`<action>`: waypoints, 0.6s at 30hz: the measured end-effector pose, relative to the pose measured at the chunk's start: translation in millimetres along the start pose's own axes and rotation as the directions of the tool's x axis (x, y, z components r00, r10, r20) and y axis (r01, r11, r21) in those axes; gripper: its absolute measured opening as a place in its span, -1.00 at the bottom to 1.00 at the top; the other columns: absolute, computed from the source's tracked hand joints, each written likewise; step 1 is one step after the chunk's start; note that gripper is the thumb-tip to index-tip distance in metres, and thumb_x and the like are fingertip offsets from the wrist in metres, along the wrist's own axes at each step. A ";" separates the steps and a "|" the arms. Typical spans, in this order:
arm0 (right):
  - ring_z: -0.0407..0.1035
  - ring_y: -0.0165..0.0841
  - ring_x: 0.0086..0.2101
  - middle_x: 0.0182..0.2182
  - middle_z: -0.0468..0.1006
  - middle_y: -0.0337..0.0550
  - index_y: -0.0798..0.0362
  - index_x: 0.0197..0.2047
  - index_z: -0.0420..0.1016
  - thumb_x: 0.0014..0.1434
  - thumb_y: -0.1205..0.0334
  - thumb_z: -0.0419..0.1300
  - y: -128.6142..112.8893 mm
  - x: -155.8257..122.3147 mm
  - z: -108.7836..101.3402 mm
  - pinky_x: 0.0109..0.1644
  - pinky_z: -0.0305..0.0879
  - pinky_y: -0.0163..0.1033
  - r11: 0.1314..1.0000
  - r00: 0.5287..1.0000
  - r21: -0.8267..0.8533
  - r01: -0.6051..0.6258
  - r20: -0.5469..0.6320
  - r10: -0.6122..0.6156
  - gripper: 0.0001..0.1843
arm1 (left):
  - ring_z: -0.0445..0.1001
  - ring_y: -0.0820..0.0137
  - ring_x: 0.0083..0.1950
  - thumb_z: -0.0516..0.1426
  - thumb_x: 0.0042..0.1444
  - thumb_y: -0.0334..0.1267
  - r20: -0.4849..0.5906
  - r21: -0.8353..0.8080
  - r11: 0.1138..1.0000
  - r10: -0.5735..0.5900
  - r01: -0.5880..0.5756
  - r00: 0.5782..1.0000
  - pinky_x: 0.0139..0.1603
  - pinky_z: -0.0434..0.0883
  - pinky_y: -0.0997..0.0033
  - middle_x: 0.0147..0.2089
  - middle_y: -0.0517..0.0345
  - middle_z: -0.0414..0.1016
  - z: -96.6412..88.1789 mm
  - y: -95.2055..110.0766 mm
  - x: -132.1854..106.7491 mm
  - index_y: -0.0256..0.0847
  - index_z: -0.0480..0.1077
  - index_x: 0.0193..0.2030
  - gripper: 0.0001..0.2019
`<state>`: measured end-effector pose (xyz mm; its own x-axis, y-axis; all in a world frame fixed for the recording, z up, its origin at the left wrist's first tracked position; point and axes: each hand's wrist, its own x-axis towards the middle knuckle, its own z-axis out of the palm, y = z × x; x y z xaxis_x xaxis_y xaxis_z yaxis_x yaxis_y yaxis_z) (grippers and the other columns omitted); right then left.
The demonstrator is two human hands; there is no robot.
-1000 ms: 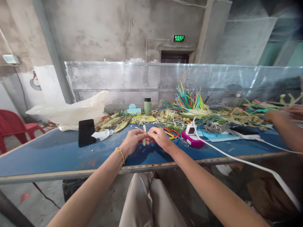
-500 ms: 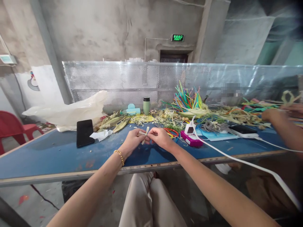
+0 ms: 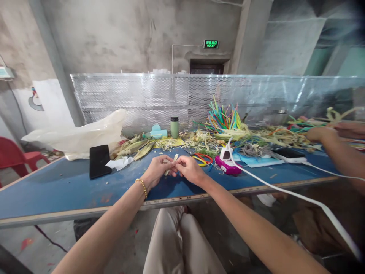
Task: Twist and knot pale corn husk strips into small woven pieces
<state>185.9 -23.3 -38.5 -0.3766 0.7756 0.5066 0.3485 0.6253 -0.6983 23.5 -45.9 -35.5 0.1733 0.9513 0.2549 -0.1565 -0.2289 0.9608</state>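
Observation:
Over the front part of the blue table, my left hand (image 3: 158, 169) and my right hand (image 3: 190, 169) meet with fingertips pinched together. Between them is a pale corn husk strip (image 3: 176, 156); its upper end pokes up past the fingers and a lower end shows beneath. My fingers hide its middle. Just beyond my right hand lie yellow-and-red-handled scissors (image 3: 202, 161), partly covered by that hand. Dried corn husks (image 3: 144, 150) and shredded husk pieces (image 3: 199, 139) lie behind my hands.
A black phone (image 3: 99, 161) and crumpled tissue (image 3: 119, 163) are at left. To the right are a purple box (image 3: 228, 166) with a white charger, a white cable (image 3: 273, 182) and colourful stems (image 3: 224, 116). A green tumbler (image 3: 174, 127) stands behind. A co-worker's hand (image 3: 322, 134) works at far right.
The strip, crosswise with another piece before, now shows as one slanted length between my fingertips. The view has shifted slightly right. The co-worker's hands have moved a little left.

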 end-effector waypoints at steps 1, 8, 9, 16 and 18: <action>0.32 -0.42 -0.62 -0.64 0.47 -0.25 0.04 -0.46 0.38 0.17 0.23 0.17 0.0 -0.2 0.4 -0.50 0.18 -0.33 1.000 1.000 -0.009 0.002 0.005 -0.002 -0.82 | 0.52 0.37 -0.56 0.39 -0.09 -0.20 -0.007 -0.007 1.000 -0.003 0.003 1.000 -0.49 0.38 0.45 -0.52 0.02 0.56 -0.6 -0.7 0.5 -0.30 0.38 -0.39 -0.70; 0.33 -0.43 -0.64 -0.63 0.45 -0.28 0.04 -0.45 0.35 0.15 0.29 0.16 -1.0 0.2 -0.3 -0.53 0.18 -0.34 1.000 0.999 0.000 -0.029 0.045 0.029 -0.86 | 0.49 0.38 -0.59 0.34 -0.06 -0.25 -0.033 0.035 0.999 0.023 -0.022 0.999 -0.50 0.36 0.45 -0.56 0.04 0.54 1.8 0.7 -0.5 -0.31 0.39 -0.43 -0.77; 0.32 -0.44 -0.64 -0.62 0.46 -0.28 0.04 -0.45 0.36 0.14 0.30 0.15 -0.4 0.3 -0.7 -0.53 0.17 -0.34 1.000 0.998 -0.003 -0.024 0.050 0.024 -0.87 | 0.49 0.38 -0.60 0.34 -0.07 -0.25 -0.033 0.036 0.999 0.022 -0.021 0.999 -0.50 0.37 0.44 -0.57 0.05 0.53 2.2 1.0 -0.7 -0.31 0.39 -0.44 -0.77; 0.27 -0.47 -0.65 -0.61 0.46 -0.27 0.06 -0.45 0.38 0.12 0.27 0.16 0.3 0.3 -2.2 -0.54 0.13 -0.35 0.998 0.997 0.034 -0.052 0.053 0.050 -0.88 | 0.48 0.39 -0.59 0.37 -0.08 -0.19 0.011 0.048 0.999 0.023 -0.023 1.000 -0.49 0.39 0.43 -0.58 0.08 0.51 0.9 2.0 0.8 -0.31 0.39 -0.44 -0.72; 0.28 -0.46 -0.64 -0.60 0.46 -0.26 0.07 -0.46 0.37 0.13 0.24 0.16 -3.4 -0.5 -5.1 -0.53 0.16 -0.34 0.989 0.996 0.118 -0.086 0.037 0.082 -0.85 | 0.50 0.39 -0.56 0.34 -0.03 -0.11 0.073 0.014 0.999 0.034 -0.035 0.997 -0.46 0.40 0.43 -0.54 0.05 0.53 1.1 4.2 0.0 -0.32 0.42 -0.40 -0.69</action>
<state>189.3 -25.3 -33.8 -0.3784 0.8205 0.4285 0.2758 0.5419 -0.7939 23.9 -47.1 -31.3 0.2386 0.9253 0.2948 -0.1493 -0.2650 0.9526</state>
